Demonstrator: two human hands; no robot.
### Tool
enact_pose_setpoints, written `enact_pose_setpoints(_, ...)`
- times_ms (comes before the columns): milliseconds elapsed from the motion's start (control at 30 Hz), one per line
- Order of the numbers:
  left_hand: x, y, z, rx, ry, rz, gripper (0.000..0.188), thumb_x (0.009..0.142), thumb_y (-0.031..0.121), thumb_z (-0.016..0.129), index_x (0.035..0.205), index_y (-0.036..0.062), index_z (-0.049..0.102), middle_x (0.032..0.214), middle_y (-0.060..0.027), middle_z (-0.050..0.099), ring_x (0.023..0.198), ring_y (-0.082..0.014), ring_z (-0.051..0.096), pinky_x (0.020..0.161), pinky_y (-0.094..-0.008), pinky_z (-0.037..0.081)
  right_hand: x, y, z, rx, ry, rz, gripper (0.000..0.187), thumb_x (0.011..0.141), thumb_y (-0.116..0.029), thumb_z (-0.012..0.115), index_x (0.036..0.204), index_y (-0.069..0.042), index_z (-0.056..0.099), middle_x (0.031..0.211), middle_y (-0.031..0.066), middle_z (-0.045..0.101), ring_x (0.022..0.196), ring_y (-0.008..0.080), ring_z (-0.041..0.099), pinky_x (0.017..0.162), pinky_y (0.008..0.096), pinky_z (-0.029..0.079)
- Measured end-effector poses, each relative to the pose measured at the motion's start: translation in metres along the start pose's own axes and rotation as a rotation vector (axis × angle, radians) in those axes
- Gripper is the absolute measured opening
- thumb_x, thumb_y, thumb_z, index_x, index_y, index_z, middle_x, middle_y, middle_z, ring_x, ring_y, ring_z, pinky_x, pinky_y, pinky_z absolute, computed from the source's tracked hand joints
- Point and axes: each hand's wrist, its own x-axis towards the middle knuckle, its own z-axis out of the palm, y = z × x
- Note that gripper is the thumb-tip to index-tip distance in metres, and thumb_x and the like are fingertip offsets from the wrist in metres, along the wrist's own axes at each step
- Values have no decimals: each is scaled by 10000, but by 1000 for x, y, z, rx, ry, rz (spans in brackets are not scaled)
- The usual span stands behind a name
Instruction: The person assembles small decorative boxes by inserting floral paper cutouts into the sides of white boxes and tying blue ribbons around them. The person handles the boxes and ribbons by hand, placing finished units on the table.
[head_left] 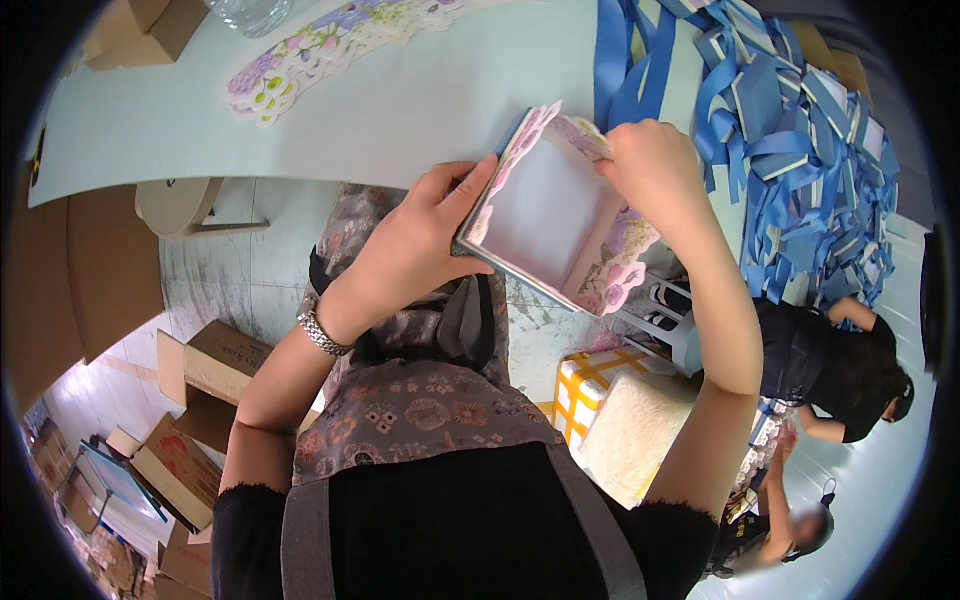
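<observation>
A square, open-topped box with a pale inside and dark outer edges is held tilted over the near edge of the table. Scalloped paper trim with purple and pink flowers stands up along its inner walls. My left hand grips the box's left wall, thumb at the upper rim and fingers beneath the lower corner. At the far right corner, my right hand is closed on the floral trim, its fingertips partly hidden behind the edge. On the table beyond lie more floral paper strips.
Wide blue ribbons hang across the table beside a large heap of blue ribboned boxes. A clear plastic container stands at the back. Below are a stool, cardboard boxes and a yellow-taped box. Two people are at right.
</observation>
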Motion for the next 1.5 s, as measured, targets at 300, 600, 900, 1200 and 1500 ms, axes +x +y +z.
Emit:
enact_pose_setpoints(300,7,-1,1,67,6,-27,887,587,74,808,1368,40,387,1229,-150,455,1063,-336,526,867,-381,491,-14,8,10,325,160,2,89,739,-156,666,753,-71,640,714,120,634,711,321,628,635,417,500)
enact_pose_setpoints(600,21,-3,-4,118,-19,11,946,580,143,830,1386,29,346,1201,-181,466,1030,-368,534,842,-402,497,-2,19,25,356,180,74,212,745,-220,693,863,-48,659,892,136,662,831,330,628,698,425,496)
enact_pose_setpoints(900,13,1,-13,74,46,-121,1032,548,249,871,1363,-38,306,1216,-260,500,1109,-399,523,894,-421,477,-87,-12,103,1515,378,348,623,952,-503,381,1329,-12,457,1403,198,375,1311,247,348,1065,373,291)
enact_pose_setpoints(1200,63,29,-36,309,255,274,889,584,222,845,1309,-29,396,1118,-214,524,967,-364,561,795,-403,484,-73,-7,22,1746,602,-45,901,851,-351,632,1457,-52,36,1434,153,291,1324,243,301,1059,378,275)
enact_pose_setpoints(1500,153,9,-112,429,783,19,966,681,-3,730,1461,46,162,1298,-181,375,919,-253,523,780,-329,477,209,67,-74,2319,746,47,549,769,-452,703,1142,-82,543,1035,38,591,898,140,548,717,290,409)
